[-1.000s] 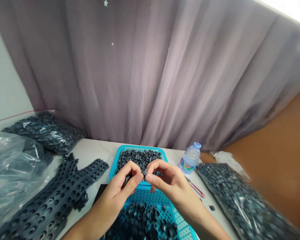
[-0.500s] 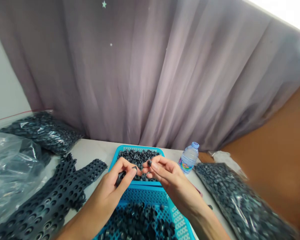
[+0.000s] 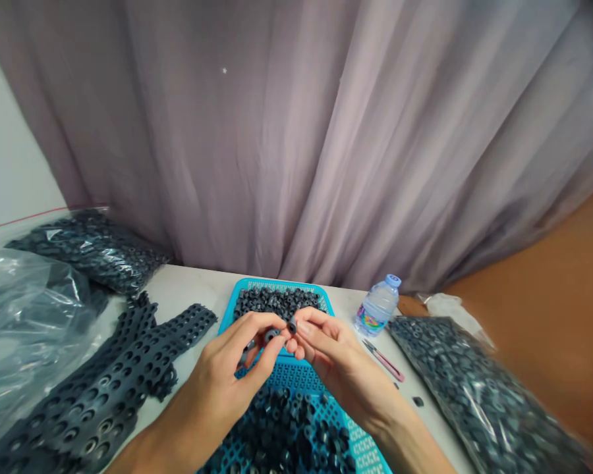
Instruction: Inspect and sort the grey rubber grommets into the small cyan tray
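Observation:
My left hand and my right hand meet fingertip to fingertip above a blue perforated tray. The left thumb and fingers pinch a small dark rubber ring. The right fingers pinch another small dark ring right beside it. The tray holds a heap of the same dark rings at its far end and another heap near me.
Dark perforated rubber strips lie left of the tray. Clear plastic bags of dark rings sit at far left and right. A small water bottle and a pink utility knife lie right of the tray. A grey curtain hangs behind.
The hands have come closer together again, each still pinching a ring. The view has shifted slightly downward.

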`<state>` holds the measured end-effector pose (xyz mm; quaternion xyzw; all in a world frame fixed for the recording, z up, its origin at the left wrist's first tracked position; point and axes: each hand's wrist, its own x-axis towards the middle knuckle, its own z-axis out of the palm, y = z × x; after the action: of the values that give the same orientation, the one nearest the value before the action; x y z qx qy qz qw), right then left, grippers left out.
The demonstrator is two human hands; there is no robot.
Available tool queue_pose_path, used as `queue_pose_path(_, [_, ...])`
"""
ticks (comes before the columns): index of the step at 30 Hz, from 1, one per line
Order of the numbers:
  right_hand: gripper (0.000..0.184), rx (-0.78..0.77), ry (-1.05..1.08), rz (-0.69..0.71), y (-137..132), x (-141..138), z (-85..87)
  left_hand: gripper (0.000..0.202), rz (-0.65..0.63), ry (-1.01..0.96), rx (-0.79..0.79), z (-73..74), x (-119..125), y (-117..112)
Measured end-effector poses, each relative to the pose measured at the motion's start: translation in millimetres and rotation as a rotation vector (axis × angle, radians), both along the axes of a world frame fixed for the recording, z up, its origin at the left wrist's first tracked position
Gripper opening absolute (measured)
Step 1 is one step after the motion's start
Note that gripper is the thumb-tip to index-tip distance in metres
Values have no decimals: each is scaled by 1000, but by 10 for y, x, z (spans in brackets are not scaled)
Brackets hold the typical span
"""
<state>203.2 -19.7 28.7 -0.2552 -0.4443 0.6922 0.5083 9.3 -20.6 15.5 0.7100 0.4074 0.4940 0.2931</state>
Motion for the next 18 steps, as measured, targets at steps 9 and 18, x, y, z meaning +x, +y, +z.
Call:
queue_pose_path(9, [28, -66, 1, -33, -22, -25, 6, 6, -3, -23, 114, 111, 10, -20])
queue_pose_path(18, [27, -58, -8, -59, -37, -20, 16, 9, -6, 4, 74, 44, -4, 5])
